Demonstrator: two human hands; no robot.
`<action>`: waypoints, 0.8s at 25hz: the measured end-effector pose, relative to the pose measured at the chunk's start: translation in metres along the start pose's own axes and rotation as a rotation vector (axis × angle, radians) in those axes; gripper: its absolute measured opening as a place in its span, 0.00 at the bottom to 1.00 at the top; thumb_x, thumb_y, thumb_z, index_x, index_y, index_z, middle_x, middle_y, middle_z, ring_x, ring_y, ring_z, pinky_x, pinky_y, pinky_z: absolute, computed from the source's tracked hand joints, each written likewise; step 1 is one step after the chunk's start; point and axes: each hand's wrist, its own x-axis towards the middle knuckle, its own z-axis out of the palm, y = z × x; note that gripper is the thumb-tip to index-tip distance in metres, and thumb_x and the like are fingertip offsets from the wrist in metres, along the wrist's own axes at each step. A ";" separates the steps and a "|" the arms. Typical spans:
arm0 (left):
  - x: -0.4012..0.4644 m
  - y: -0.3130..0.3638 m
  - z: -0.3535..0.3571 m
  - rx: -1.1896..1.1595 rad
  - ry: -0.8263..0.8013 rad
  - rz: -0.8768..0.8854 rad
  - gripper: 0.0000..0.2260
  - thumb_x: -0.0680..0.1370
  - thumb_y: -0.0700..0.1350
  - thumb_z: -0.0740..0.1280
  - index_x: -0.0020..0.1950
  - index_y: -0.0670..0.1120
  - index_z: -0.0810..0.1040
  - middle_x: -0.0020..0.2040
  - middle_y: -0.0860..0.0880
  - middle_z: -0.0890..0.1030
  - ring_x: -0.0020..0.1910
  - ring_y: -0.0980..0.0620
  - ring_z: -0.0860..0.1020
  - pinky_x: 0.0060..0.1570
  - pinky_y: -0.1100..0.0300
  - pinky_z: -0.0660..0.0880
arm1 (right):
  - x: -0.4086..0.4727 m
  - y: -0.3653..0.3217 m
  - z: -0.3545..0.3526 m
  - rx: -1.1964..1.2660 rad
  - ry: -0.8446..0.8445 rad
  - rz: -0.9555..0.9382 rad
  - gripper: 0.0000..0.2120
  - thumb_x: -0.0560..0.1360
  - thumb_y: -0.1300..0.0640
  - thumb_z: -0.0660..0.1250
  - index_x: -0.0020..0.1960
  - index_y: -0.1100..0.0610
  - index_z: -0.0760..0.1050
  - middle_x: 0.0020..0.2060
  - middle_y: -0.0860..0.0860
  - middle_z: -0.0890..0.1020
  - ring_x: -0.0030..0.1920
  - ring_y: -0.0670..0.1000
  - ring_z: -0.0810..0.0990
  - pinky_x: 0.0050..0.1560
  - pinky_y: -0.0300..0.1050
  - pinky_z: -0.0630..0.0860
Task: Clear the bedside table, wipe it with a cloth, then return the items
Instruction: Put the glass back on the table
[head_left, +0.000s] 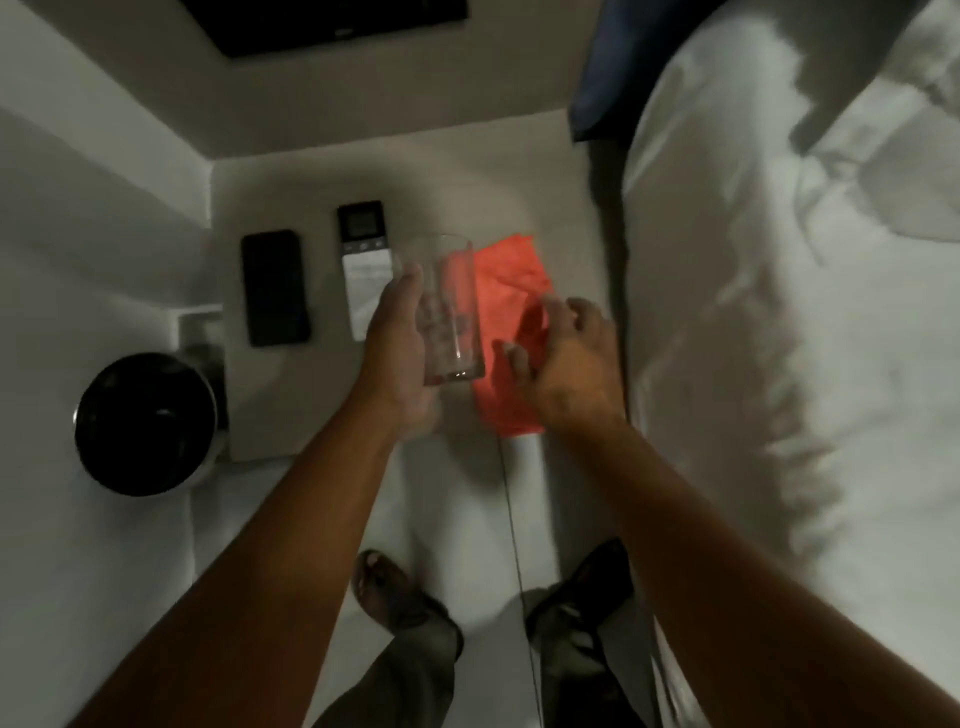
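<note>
A white bedside table (291, 405) stands in the room's corner, seen from above. On it lie a black phone (274, 288), a grey remote control (367, 270) and a red-orange cloth (506, 291) at the right side. My left hand (397, 353) holds a clear, empty drinking glass (451, 312) above the table, beside the cloth. My right hand (563, 358) hovers over the cloth's near half with fingers spread and curled; whether it touches the cloth is unclear.
A bed with white sheets (779, 312) runs along the right, a dark blue pillow (618, 67) at its head. A round black bin (143, 423) stands on the floor left of the table. My feet (395, 587) are on the pale floor below.
</note>
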 end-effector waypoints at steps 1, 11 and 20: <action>0.005 -0.001 -0.011 0.015 0.020 0.003 0.38 0.69 0.69 0.67 0.71 0.45 0.75 0.54 0.44 0.81 0.46 0.47 0.81 0.49 0.50 0.78 | 0.010 -0.005 0.016 -0.128 -0.021 -0.008 0.34 0.74 0.42 0.66 0.75 0.56 0.65 0.68 0.63 0.70 0.64 0.66 0.71 0.64 0.58 0.72; 0.010 0.000 -0.028 -0.093 -0.023 -0.077 0.37 0.75 0.67 0.64 0.70 0.38 0.73 0.65 0.32 0.78 0.62 0.35 0.77 0.65 0.33 0.71 | -0.017 -0.061 0.006 0.583 -0.060 0.015 0.23 0.80 0.43 0.59 0.72 0.50 0.70 0.68 0.51 0.73 0.65 0.44 0.73 0.69 0.39 0.67; 0.001 0.015 0.005 0.077 -0.311 -0.079 0.33 0.82 0.65 0.54 0.61 0.35 0.77 0.53 0.31 0.78 0.51 0.33 0.78 0.60 0.39 0.76 | -0.006 -0.072 -0.011 0.884 0.107 0.165 0.22 0.83 0.41 0.50 0.69 0.50 0.70 0.52 0.53 0.82 0.49 0.48 0.85 0.50 0.50 0.84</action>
